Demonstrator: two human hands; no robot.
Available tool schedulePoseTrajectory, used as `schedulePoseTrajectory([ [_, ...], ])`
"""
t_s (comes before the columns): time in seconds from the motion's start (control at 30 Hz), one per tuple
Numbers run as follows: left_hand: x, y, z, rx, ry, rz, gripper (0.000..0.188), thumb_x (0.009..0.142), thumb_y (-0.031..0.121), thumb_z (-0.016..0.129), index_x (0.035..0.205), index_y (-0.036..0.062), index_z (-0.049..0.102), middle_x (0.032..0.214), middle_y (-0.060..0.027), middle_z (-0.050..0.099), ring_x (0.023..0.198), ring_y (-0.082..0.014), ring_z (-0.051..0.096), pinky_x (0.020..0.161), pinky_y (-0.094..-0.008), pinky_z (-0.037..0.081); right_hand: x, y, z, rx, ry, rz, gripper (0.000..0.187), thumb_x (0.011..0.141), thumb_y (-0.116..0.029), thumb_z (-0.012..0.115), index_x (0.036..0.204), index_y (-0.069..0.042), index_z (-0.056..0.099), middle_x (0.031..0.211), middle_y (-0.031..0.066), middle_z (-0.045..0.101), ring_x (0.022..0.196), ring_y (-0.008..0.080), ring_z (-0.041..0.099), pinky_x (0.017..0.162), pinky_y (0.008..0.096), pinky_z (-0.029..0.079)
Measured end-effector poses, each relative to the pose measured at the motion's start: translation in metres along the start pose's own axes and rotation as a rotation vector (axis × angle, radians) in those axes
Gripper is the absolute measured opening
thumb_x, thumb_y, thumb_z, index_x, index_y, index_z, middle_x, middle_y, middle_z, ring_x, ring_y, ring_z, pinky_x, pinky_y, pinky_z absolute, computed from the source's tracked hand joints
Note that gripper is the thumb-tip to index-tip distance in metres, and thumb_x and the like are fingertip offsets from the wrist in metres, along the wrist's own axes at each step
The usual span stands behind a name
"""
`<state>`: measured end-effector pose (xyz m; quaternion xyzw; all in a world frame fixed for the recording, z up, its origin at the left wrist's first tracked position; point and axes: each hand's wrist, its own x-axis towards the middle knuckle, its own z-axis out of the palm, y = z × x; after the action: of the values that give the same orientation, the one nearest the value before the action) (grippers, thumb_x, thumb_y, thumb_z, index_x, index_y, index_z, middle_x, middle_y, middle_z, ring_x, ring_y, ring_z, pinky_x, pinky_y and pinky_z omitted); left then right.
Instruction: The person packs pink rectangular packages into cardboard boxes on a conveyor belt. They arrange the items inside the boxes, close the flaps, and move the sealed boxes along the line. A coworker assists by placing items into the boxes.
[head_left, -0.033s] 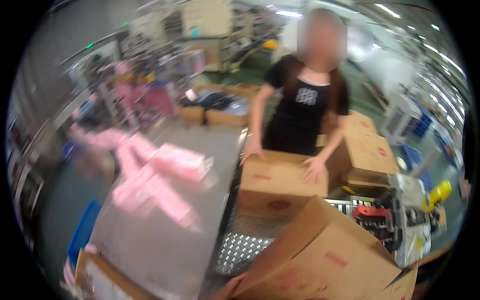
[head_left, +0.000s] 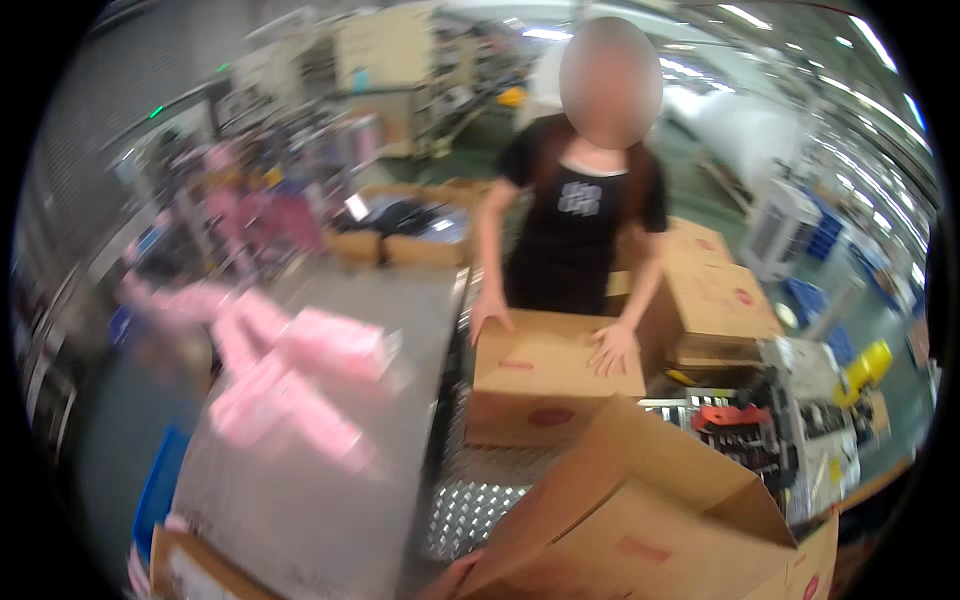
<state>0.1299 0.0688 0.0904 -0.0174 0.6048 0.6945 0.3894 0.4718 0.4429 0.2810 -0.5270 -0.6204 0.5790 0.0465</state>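
While blurred red print [head_left: 645,549] marks the open carton [head_left: 625,518], left grip [head_left: 459,576] touching; closure unclear

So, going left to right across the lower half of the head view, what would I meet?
Blue bin → pink packages → camera wearer's left hand → open cardboard box → yellow object.

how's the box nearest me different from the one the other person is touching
The near box is open with a flap raised; the far box has a flat, closed top.
Your left hand is at the near box's edge, while the co-worker's hands are on the far box.
The near box runs off the picture's lower edge; the far box doesn't.
Both are brown cardboard with reddish print.
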Motion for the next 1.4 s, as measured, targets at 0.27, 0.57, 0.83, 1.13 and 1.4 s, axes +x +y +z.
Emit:
schedulePoseTrajectory([
  [0.27,0.079,0.039,0.009,0.202,0.124,0.063,0.054,0.096,0.027,0.060,0.141,0.0046,0.040,0.129,-0.0145,0.052,0.107,-0.0306,0.055,0.095,-0.0418,0.044,0.131,-0.016,-0.001,0.304,-0.303,0.165,0.066,0.093,-0.027,0.065,0.145,0.002,0.037,0.137,0.0188,0.053,0.127,0.0309,0.049,0.108,0.0405,0.039],
  [0.57,0.106,0.020,-0.025,0.275,0.215,0.270,0.054,0.095,0.028,0.061,0.139,0.0057,0.040,0.120,-0.0183,0.056,0.093,-0.0336,0.060,0.085,-0.0415,0.049,0.249,0.060,0.123,-0.486,-0.436,-0.182,0.042,0.091,-0.022,0.061,0.125,0.003,0.056,0.121,0.0150,0.063,0.108,0.0241,0.057,0.094,0.0373,0.045],
  [0.83,0.075,0.084,-0.017,1.743,0.561,0.599,0.059,0.086,0.012,0.055,0.144,0.0130,0.042,0.144,-0.0120,0.045,0.131,-0.0297,0.047,0.104,-0.0492,0.040,0.229,0.048,0.099,-0.040,-0.446,-0.199,0.033,0.087,-0.007,0.055,0.119,0.001,0.057,0.105,0.0109,0.065,0.089,0.0199,0.063,0.075,0.0355,0.051],
  [1.13,0.134,-0.041,-0.073,1.898,0.433,0.079,0.046,0.094,0.012,0.041,0.136,-0.0037,0.046,0.151,-0.0167,0.038,0.139,-0.0279,0.038,0.114,-0.0457,0.030,0.308,0.092,0.050,0.091,-0.690,0.142,0.036,0.083,-0.002,0.058,0.119,0.001,0.056,0.105,0.0082,0.064,0.091,0.0185,0.062,0.078,0.0335,0.049],
  [1.4,-0.010,0.150,-0.120,1.428,0.548,0.400,0.044,0.078,0.010,0.064,0.122,0.0097,0.062,0.130,-0.0140,0.058,0.109,-0.0335,0.061,0.092,-0.0404,0.050,0.182,-0.014,0.223,-0.583,-0.596,-0.520,0.063,0.089,-0.021,0.068,0.140,0.004,0.041,0.133,0.0173,0.053,0.124,0.0278,0.049,0.106,0.0386,0.038],
])
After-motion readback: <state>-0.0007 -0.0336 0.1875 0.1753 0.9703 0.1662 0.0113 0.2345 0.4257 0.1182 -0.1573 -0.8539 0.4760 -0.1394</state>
